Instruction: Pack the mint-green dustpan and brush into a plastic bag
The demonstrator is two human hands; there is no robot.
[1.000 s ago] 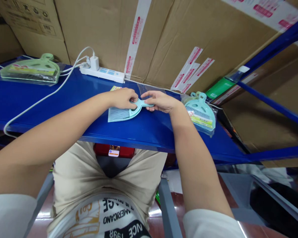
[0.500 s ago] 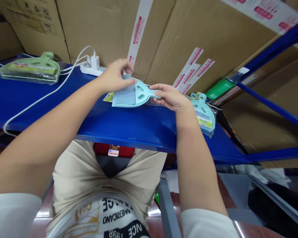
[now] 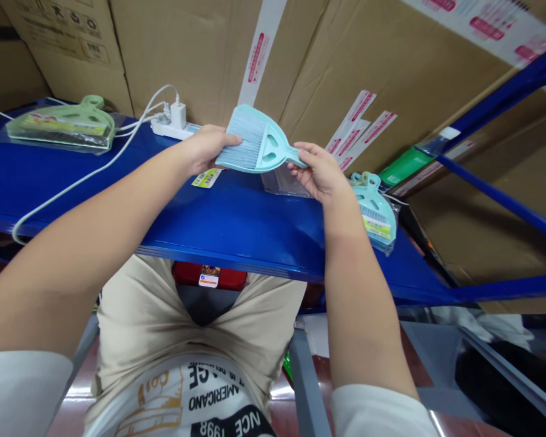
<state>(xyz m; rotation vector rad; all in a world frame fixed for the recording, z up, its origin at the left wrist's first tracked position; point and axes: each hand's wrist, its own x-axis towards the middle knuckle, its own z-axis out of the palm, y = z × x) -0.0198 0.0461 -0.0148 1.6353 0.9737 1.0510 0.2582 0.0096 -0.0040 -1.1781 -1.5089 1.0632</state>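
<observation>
A light blue dustpan and brush set (image 3: 273,149) is held up above the blue shelf (image 3: 236,218), bristles pointing left. My right hand (image 3: 317,170) is closed around its handle end. At the bristle end, my left hand (image 3: 209,147) pinches the left edge, thumb on top and fingers mostly hidden beneath. Under the set lie a clear plastic bag (image 3: 284,181) and a yellow-green label card (image 3: 207,178). Right of my right hand rests another light blue dustpan and brush set (image 3: 373,209) in clear wrapping.
A wrapped green dustpan set (image 3: 64,124) lies at the shelf's left. White cables run from a power strip (image 3: 175,126) at the back. Cardboard boxes (image 3: 200,54) stand behind the shelf. A green-labelled bottle (image 3: 412,161) leans at the right by a blue frame bar (image 3: 505,194).
The dustpan and brush set has been raised and tilted, its bristle end going upward. My left hand has moved down from above it and now grips its left edge.
</observation>
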